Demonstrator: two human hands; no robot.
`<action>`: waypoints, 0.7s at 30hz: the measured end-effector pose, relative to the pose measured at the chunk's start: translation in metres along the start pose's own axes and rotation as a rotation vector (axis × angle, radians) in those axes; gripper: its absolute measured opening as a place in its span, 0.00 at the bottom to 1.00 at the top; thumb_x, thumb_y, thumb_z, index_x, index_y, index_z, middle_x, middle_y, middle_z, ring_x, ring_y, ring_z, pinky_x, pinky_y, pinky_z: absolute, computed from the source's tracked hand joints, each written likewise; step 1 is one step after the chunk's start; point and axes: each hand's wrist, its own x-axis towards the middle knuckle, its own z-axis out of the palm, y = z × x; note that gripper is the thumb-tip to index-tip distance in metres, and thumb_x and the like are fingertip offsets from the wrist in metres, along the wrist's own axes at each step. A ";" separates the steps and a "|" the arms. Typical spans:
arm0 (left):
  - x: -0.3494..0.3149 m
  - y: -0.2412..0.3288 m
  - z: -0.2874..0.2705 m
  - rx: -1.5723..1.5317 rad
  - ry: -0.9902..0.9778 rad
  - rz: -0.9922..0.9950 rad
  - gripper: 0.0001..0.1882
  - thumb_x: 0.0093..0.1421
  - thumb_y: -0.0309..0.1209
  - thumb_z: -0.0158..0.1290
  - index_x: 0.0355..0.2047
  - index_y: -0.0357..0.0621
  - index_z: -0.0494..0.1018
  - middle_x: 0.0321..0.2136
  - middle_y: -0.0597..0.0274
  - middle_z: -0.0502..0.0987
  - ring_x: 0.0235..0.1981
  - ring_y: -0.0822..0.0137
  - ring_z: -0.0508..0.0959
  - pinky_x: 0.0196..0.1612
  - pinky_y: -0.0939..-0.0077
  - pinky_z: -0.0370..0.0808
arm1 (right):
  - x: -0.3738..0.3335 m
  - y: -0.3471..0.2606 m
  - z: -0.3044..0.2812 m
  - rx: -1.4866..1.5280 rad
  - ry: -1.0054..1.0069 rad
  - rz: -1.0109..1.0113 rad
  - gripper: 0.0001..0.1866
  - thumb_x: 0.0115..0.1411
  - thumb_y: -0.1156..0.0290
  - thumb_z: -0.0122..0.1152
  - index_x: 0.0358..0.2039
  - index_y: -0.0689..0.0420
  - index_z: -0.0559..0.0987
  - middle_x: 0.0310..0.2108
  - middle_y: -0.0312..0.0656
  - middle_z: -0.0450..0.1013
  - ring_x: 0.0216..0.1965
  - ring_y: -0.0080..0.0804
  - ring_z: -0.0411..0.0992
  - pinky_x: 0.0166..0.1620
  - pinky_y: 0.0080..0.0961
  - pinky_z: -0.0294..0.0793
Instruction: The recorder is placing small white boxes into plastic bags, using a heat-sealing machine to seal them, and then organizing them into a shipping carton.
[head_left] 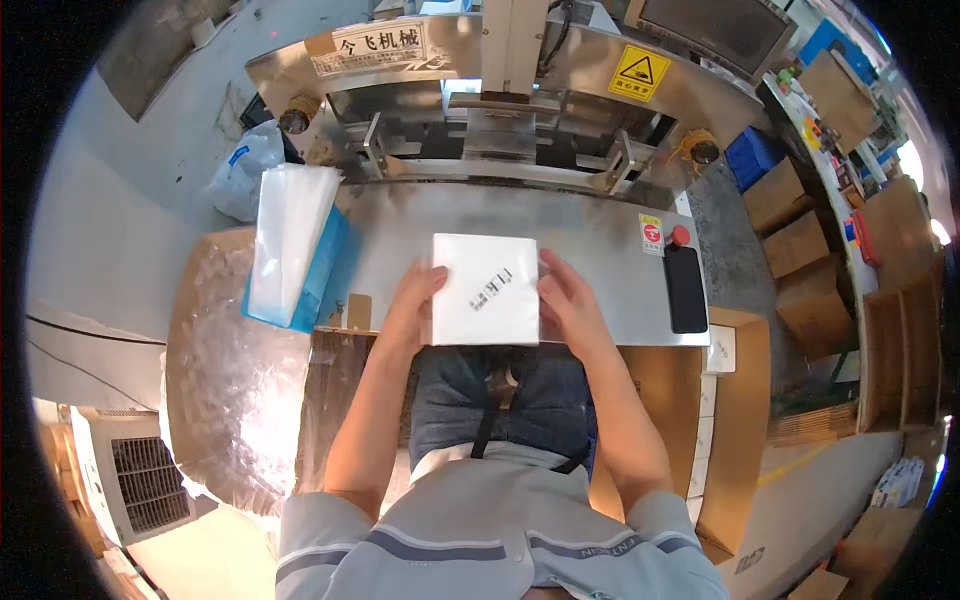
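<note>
Between my two hands is a white square box [486,290] with dark print slanting across its face, over the front edge of the metal worktop [600,240]. My left hand [415,300] presses on its left side, the thumb bent at the edge. From the right side my right hand [568,305] grips it, fingers curled behind. Thin clear film seems to show along the box's sides. Left of the hands stands a blue tray [327,255] with a stack of clear plastic bags [288,235].
A metal machine [500,130] spans the worktop's back. At right are a red button [680,235] and a black phone [685,290]. An open carton [745,420] with several white boxes stands lower right; a film-lined carton [235,370] is at left.
</note>
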 end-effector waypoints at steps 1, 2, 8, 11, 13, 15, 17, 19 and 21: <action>0.001 -0.003 0.004 0.034 -0.071 0.003 0.34 0.59 0.37 0.57 0.62 0.32 0.63 0.51 0.53 0.75 0.50 0.64 0.77 0.54 0.70 0.74 | -0.002 0.003 -0.002 0.001 0.006 0.000 0.31 0.65 0.65 0.64 0.62 0.68 0.66 0.59 0.50 0.70 0.57 0.32 0.70 0.58 0.30 0.72; 0.003 -0.005 0.010 0.068 -0.143 0.007 0.34 0.59 0.37 0.57 0.62 0.33 0.64 0.50 0.54 0.76 0.50 0.65 0.76 0.54 0.70 0.73 | -0.002 0.006 -0.004 0.103 -0.056 0.075 0.31 0.65 0.64 0.64 0.62 0.67 0.66 0.58 0.50 0.70 0.55 0.32 0.71 0.57 0.30 0.73; 0.043 -0.014 0.040 0.298 -0.155 0.135 0.36 0.65 0.39 0.57 0.68 0.35 0.58 0.52 0.55 0.75 0.51 0.67 0.76 0.57 0.75 0.71 | -0.019 0.003 -0.031 0.159 0.176 -0.013 0.29 0.60 0.71 0.68 0.59 0.65 0.68 0.49 0.47 0.75 0.48 0.32 0.75 0.52 0.30 0.77; 0.107 -0.006 0.030 0.209 0.157 0.081 0.28 0.66 0.39 0.58 0.60 0.38 0.64 0.44 0.53 0.75 0.47 0.62 0.79 0.51 0.67 0.79 | -0.048 -0.005 -0.059 0.174 0.273 -0.104 0.27 0.60 0.73 0.66 0.58 0.66 0.69 0.49 0.46 0.75 0.48 0.32 0.75 0.52 0.29 0.77; 0.155 0.006 0.013 0.031 0.175 0.017 0.41 0.63 0.37 0.61 0.69 0.33 0.54 0.43 0.56 0.74 0.43 0.62 0.79 0.46 0.72 0.81 | -0.071 -0.009 -0.080 0.190 0.326 -0.125 0.25 0.62 0.73 0.64 0.58 0.66 0.69 0.49 0.46 0.75 0.48 0.31 0.75 0.52 0.29 0.76; 0.188 0.007 0.010 -0.035 0.106 0.069 0.37 0.63 0.35 0.61 0.65 0.31 0.57 0.47 0.51 0.74 0.44 0.59 0.80 0.45 0.71 0.83 | -0.096 -0.010 -0.104 0.199 0.429 -0.193 0.24 0.64 0.71 0.62 0.58 0.66 0.69 0.50 0.47 0.74 0.50 0.32 0.75 0.54 0.31 0.75; 0.206 0.006 0.032 0.008 0.269 0.052 0.31 0.63 0.33 0.61 0.60 0.31 0.62 0.51 0.46 0.74 0.47 0.58 0.81 0.46 0.71 0.83 | -0.125 -0.009 -0.130 0.241 0.543 -0.250 0.26 0.65 0.70 0.61 0.60 0.67 0.67 0.52 0.48 0.73 0.51 0.34 0.75 0.55 0.33 0.75; 0.224 0.005 0.016 0.040 0.183 0.072 0.24 0.63 0.32 0.62 0.54 0.32 0.67 0.44 0.50 0.80 0.41 0.60 0.83 0.43 0.74 0.84 | -0.152 -0.012 -0.147 0.252 0.626 -0.284 0.28 0.68 0.69 0.58 0.64 0.67 0.63 0.57 0.48 0.71 0.56 0.36 0.73 0.58 0.34 0.75; 0.234 -0.004 0.015 0.112 0.135 0.090 0.15 0.62 0.32 0.62 0.45 0.34 0.75 0.35 0.56 0.82 0.32 0.65 0.83 0.38 0.77 0.83 | -0.177 -0.017 -0.162 0.257 0.706 -0.380 0.30 0.69 0.67 0.57 0.66 0.67 0.60 0.59 0.49 0.70 0.57 0.39 0.73 0.57 0.37 0.75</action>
